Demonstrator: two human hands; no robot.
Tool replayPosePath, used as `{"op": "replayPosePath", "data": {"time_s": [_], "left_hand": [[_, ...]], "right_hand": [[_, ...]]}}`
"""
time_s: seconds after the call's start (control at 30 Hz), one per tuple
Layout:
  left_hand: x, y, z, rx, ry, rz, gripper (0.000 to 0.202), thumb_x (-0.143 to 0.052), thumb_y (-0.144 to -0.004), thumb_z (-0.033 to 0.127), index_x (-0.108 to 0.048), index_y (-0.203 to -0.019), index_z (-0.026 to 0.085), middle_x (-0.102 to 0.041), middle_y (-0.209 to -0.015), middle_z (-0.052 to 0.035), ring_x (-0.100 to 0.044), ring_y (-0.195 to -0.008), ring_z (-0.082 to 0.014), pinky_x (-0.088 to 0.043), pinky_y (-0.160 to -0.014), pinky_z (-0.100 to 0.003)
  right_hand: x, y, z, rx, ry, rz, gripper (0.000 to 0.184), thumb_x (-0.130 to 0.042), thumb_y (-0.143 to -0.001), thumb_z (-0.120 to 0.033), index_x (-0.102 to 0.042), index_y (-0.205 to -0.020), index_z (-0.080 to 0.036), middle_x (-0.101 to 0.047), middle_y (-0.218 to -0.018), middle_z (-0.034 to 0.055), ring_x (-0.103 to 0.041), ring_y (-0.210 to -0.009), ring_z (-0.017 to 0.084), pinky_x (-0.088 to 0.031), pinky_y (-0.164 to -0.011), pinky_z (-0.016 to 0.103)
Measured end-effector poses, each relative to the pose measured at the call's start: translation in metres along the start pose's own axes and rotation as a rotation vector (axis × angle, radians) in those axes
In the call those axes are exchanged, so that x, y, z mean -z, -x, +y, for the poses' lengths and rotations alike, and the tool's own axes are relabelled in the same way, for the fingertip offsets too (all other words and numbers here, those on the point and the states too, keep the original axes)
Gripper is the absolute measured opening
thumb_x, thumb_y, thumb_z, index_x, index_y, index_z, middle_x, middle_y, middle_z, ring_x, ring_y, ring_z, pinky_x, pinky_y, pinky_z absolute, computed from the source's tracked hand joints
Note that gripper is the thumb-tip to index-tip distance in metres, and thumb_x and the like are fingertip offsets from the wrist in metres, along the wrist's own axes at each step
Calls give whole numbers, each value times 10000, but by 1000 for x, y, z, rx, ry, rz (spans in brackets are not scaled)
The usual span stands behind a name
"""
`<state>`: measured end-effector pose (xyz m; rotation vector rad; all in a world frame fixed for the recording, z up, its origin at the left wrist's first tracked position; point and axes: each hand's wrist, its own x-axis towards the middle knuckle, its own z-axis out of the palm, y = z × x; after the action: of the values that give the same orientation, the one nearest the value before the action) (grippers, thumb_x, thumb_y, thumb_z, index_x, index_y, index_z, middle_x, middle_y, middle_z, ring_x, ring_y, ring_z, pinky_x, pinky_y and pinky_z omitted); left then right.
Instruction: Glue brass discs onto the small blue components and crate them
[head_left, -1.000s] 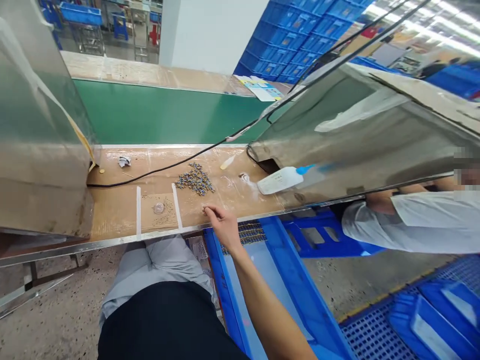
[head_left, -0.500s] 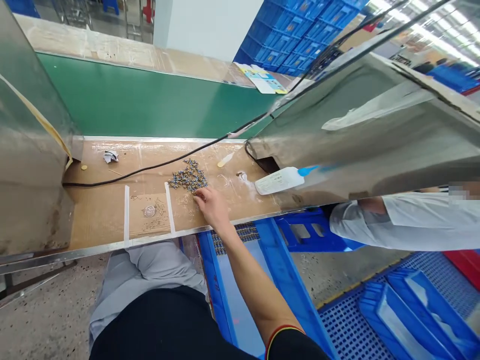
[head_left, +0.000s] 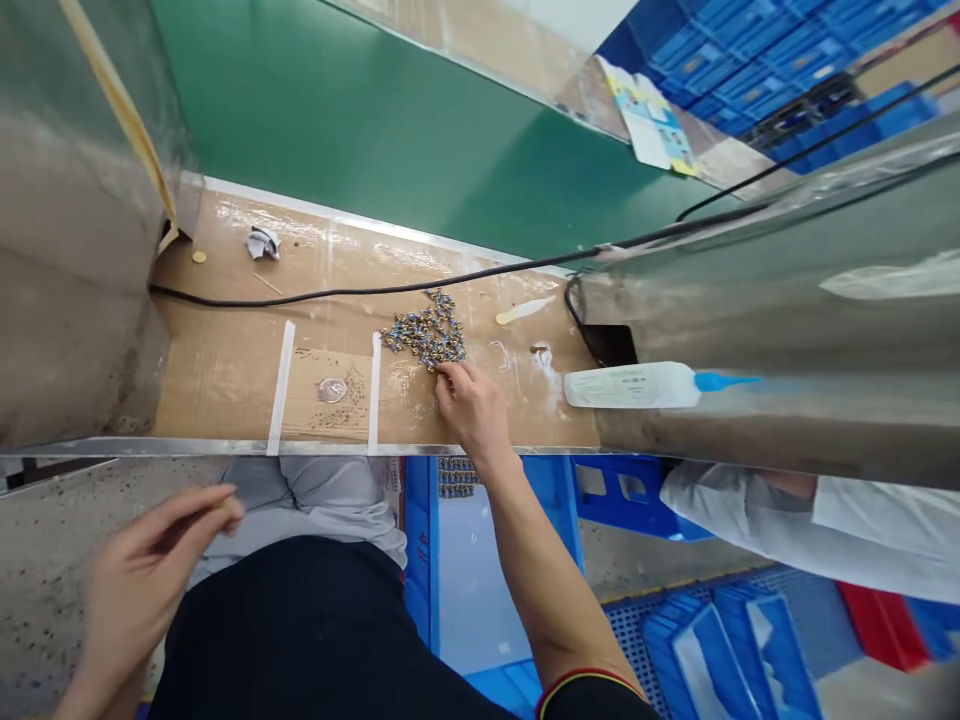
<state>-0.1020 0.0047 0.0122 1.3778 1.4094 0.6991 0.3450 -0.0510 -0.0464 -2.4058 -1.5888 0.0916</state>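
A loose pile of small brass-and-blue metal parts [head_left: 427, 332] lies on the cardboard-covered bench. My right hand [head_left: 478, 415] is at the pile's near edge, fingers curled and fingertips together against it; whatever they grip is hidden. Low on the left, off the bench, my left hand [head_left: 154, 565] hangs above the floor beside my leg, slightly blurred. Its thumb and fingers are pinched; what is between them is too small to tell. Left of the pile, a small round clear dish [head_left: 332, 390] stands between two white tape strips, with tiny specks scattered around it.
A white squeeze bottle [head_left: 631, 386] with a blue nozzle lies at the right, by a metal panel. A black cable [head_left: 360, 292] crosses the bench behind the pile. Below the edge, a blue tray [head_left: 420, 560] holds rows of small parts. A person's sleeve [head_left: 862, 530] is at the right.
My left hand has come into view at lower left, pinched. My right hand stays at the pile's near edge. The view has tilted and shifted, moving the bench within the picture.
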Motion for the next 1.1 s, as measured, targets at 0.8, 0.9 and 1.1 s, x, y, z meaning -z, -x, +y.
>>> {"op": "replayPosePath", "data": {"time_s": [0.8, 0.9, 1.1], "left_hand": [[-89, -60, -4, -61, 311, -262, 271, -877, -1055, 441, -926, -1215, 229, -923, -1112, -75, -913, -1021, -258, -763, -954, -342], [-89, -66, -3, -32, 371, -296, 308, -910, -1038, 427, -878, -1256, 213, -921, -1101, -85, -909, -1005, -236, -749, -941, -301], [-86, -70, 1, -84, 411, -309, 128, -899, -1007, 297, -855, -1058, 189, -897, -989, -69, -868, -902, -165, -687, -838, -192]], "right_hand": [[-12, 34, -75, -98, -868, 221, 126, -855, -1040, -387, -875, -1090, -273, -877, -1097, 55, -839, -1050, 253, -713, -932, 422], [-13, 30, -98, -49, -989, 228, 77, -887, -1039, -316, -896, -1113, -298, -888, -1092, 32, -853, -1039, 236, -715, -933, 399], [-16, 23, -120, 196, -857, 273, 203, -827, -1088, -189, -915, -1181, -347, -914, -1146, 15, -880, -1104, 242, -726, -1037, 427]]}}
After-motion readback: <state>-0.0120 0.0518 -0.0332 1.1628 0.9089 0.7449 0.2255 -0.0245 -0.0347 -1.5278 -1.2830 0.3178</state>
